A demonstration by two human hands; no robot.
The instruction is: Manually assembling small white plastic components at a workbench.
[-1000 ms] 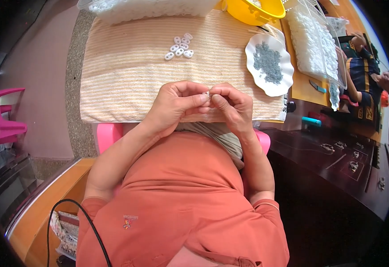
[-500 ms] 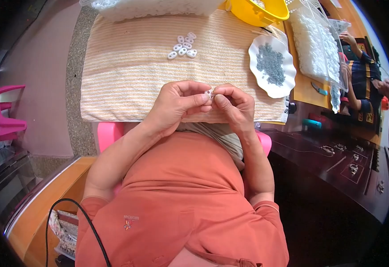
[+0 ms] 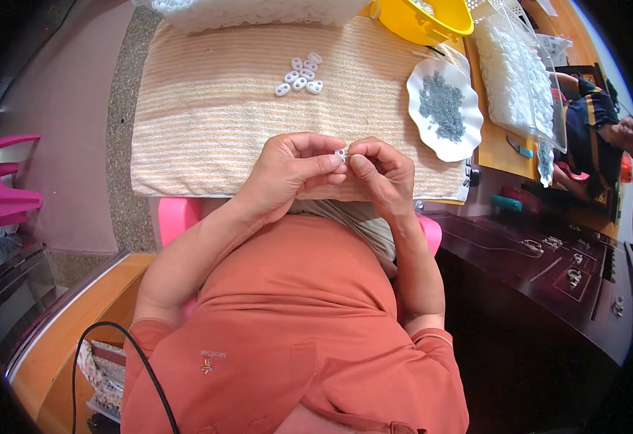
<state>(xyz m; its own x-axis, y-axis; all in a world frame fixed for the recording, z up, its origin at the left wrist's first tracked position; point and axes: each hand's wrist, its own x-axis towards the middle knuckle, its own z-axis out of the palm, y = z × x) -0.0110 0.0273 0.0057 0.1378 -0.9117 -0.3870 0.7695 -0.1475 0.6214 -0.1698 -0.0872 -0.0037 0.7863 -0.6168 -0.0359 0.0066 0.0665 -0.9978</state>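
My left hand [image 3: 291, 165] pinches a small white plastic piece [image 3: 342, 154] with holes, between thumb and index finger, just above the towel's near edge. Against its right side, my right hand [image 3: 385, 172] has thumb and index finger pressed together; whatever is between them is too small to make out. Farther off on the striped towel [image 3: 208, 123] lies a loose group of white oval two-hole pieces [image 3: 302, 76]. To the right, a white wavy-edged plate [image 3: 446, 154] holds a heap of small grey-blue translucent parts [image 3: 443, 105].
A clear bin of white pieces [image 3: 512, 79] stands at the right, near a utility knife [image 3: 519, 147]. At the back are a yellow basket [image 3: 418, 25] and another clear container [image 3: 258, 13]. Another person [image 3: 591, 123] sits at far right. A pink chair [image 3: 9, 184] stands left.
My hands stay almost in place, still pressed together around the white piece. At far right, the other person's arms and body have shifted.
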